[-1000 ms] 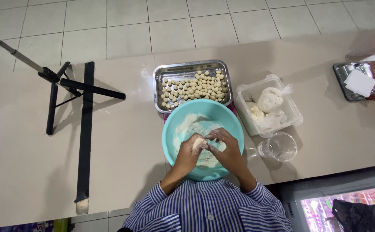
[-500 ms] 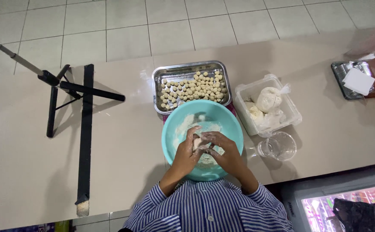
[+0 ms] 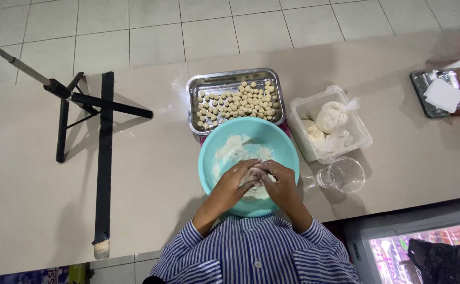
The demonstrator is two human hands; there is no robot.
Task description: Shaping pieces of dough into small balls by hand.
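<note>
A black tripod (image 3: 90, 113) lies folded out on the far left of the bench (image 3: 151, 173), its pole cut off by the frame's edge. Next comes a steel tray (image 3: 233, 100) of small pale dough balls (image 3: 240, 102), its near rim hidden behind the teal bowl (image 3: 214, 163). Inside the bowl, the left hand (image 3: 236, 181) and right hand (image 3: 278, 181) meet over a floury lump of dough (image 3: 253, 181); the fingers of both curl around it, grasping it between them (most of the lump is covered, so its shape is hard to make out). Just right stand a clear glass (image 3: 341, 174) and a plastic tub (image 3: 364, 138) holding white bags. Far right, a dark tray (image 3: 425, 94) carries a white paper, partly cut off
</note>
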